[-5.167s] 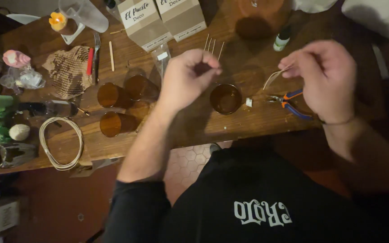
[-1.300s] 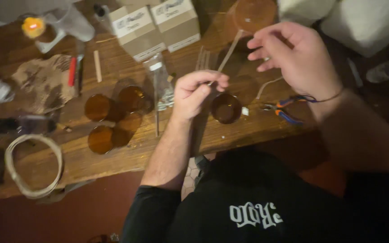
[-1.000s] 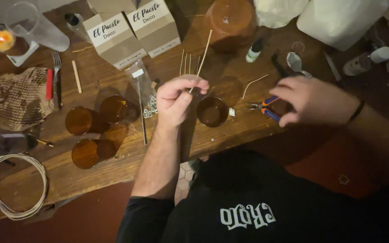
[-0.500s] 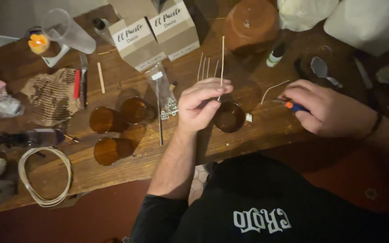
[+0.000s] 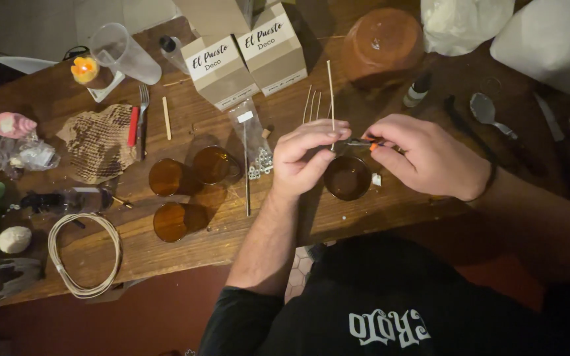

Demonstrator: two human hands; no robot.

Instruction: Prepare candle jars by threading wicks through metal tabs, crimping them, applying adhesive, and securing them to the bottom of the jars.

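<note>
My left hand (image 5: pixel 306 157) pinches a thin pale stick (image 5: pixel 330 92) that stands upright above a small amber glass jar (image 5: pixel 347 178) on the wooden table (image 5: pixel 186 257). My right hand (image 5: pixel 423 157) holds small pliers (image 5: pixel 363 142) with orange-tipped handles, their jaws at the stick's lower end next to my left fingers. Several more thin sticks (image 5: pixel 312 105) lie on the table just behind my left hand.
Three empty amber jars (image 5: pixel 186 191) stand left of my forearm, next to a clear bag of small metal pieces (image 5: pixel 253 142). Two cardboard boxes (image 5: pixel 245 53), a terracotta pot (image 5: pixel 380 46), a cord coil (image 5: pixel 86 254), a lit candle (image 5: pixel 85 69), a spoon (image 5: pixel 489 115) and a plastic cup (image 5: pixel 123 53) surround them.
My right hand picked up the pliers from the table and brought them to the stick in my left hand. The stick went from tilted to upright over the jar.
</note>
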